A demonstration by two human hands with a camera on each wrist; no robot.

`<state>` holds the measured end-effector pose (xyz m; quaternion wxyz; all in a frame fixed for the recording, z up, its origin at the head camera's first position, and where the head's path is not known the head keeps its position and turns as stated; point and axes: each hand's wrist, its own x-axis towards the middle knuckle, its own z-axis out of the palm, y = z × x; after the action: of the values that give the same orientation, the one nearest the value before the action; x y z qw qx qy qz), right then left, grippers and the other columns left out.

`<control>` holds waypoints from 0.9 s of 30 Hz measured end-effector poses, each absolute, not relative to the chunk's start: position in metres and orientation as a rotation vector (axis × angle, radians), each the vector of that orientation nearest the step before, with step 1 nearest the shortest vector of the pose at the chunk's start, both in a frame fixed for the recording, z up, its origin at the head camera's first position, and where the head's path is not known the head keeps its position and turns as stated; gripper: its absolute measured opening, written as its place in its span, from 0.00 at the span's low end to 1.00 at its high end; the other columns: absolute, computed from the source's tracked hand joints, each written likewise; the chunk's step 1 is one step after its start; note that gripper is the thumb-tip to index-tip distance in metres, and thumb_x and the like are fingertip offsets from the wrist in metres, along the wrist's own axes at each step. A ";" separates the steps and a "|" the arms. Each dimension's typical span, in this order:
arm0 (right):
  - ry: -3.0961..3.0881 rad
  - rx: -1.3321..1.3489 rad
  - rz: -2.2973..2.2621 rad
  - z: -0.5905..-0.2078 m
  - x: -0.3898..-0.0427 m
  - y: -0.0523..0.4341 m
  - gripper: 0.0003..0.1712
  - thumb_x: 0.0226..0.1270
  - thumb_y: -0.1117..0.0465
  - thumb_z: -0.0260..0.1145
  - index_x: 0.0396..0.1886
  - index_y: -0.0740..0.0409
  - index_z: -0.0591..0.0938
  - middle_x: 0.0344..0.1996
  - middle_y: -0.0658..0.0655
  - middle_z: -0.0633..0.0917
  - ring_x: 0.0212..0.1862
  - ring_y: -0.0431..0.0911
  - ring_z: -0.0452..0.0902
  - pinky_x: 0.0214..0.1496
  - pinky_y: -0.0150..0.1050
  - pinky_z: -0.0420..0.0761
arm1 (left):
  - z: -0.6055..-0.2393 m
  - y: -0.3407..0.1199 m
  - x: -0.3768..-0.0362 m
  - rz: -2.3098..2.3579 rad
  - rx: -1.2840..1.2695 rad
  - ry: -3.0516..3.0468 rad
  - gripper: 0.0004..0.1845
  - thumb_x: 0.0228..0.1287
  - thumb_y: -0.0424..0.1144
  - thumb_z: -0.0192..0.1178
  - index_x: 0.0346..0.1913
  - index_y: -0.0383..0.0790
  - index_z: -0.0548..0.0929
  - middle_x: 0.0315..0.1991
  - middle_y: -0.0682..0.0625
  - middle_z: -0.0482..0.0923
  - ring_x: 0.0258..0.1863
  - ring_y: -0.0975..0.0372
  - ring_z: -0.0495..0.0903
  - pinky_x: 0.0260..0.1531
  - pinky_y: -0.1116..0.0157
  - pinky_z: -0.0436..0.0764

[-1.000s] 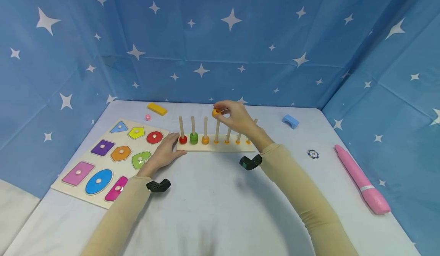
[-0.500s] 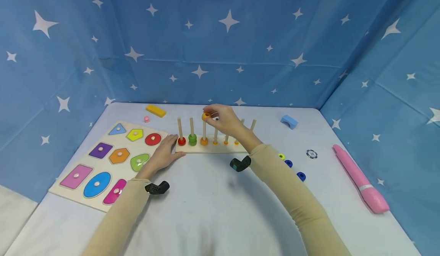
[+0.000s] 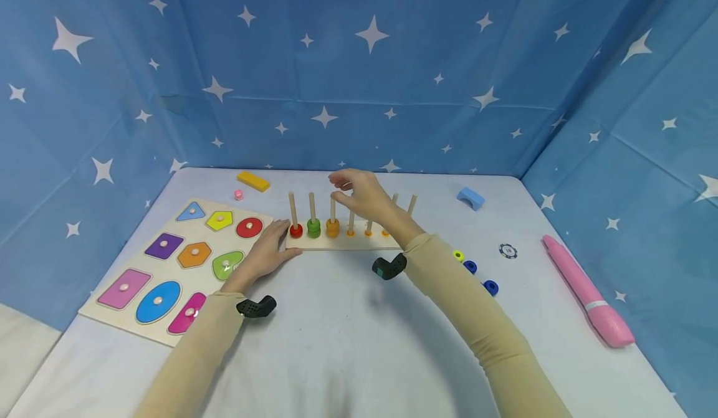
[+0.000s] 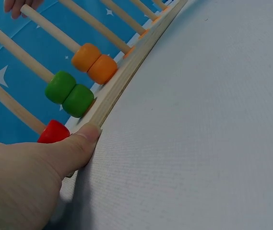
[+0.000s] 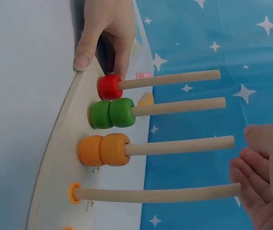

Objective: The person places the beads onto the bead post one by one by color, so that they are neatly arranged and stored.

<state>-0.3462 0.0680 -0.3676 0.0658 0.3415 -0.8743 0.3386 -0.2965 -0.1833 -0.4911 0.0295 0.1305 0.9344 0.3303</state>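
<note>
A wooden peg board (image 3: 342, 245) with a row of upright pegs lies across the table. My left hand (image 3: 268, 256) grips its left end, thumb on the front edge and fingers behind, as the right wrist view shows. A red bead (image 5: 109, 86) sits on the first peg. Two green beads (image 5: 122, 113) are stacked on the second, and two orange beads (image 5: 114, 149) on the third. My right hand (image 3: 366, 195) hovers by the top of the third peg, fingers loosely bent and holding nothing. It hides parts of the pegs behind it.
At left lies a shape puzzle board (image 3: 210, 228), with a yellow block (image 3: 253, 181) and small pink piece (image 3: 238, 195) behind. Blue beads (image 3: 490, 288) and a yellow-green bead (image 3: 459, 255) lie by the right sleeve. Farther right are a blue arch block (image 3: 470, 198), poker chip (image 3: 508, 251) and pink umbrella-like object (image 3: 589, 296).
My right hand moved left with an orange bead and let it go onto the third peg, where it dropped onto the other orange bead. My left hand kept its grip.
</note>
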 end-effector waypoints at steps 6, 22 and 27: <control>-2.581 0.991 1.107 -0.366 -0.346 0.081 0.18 0.64 0.63 0.65 0.53 0.62 0.79 0.45 0.57 0.83 0.47 0.45 0.80 0.50 0.31 0.79 | -0.492 -0.183 -0.297 1.008 0.406 2.883 0.43 0.61 0.48 0.64 0.71 0.30 0.56 0.71 0.35 0.53 0.72 0.45 0.45 0.69 0.48 0.49; -2.440 0.662 1.301 -0.367 -0.343 0.178 0.16 0.65 0.61 0.64 0.51 0.60 0.80 0.44 0.56 0.83 0.47 0.45 0.80 0.52 0.34 0.79 | -0.490 -0.185 -0.299 0.994 0.418 2.890 0.44 0.60 0.48 0.65 0.71 0.30 0.56 0.71 0.35 0.53 0.72 0.45 0.45 0.69 0.48 0.50; -2.433 0.609 1.294 -0.373 -0.337 0.206 0.15 0.66 0.62 0.64 0.51 0.62 0.80 0.45 0.57 0.83 0.48 0.47 0.80 0.52 0.34 0.79 | -0.490 -0.183 -0.298 0.993 0.409 2.886 0.44 0.60 0.48 0.65 0.71 0.30 0.56 0.71 0.35 0.53 0.72 0.45 0.45 0.69 0.48 0.50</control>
<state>-0.3368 0.2058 -0.3735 0.1590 0.2130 -0.8512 0.4526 -0.2980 -0.1834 -0.4902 0.0312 0.1327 0.9367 0.3224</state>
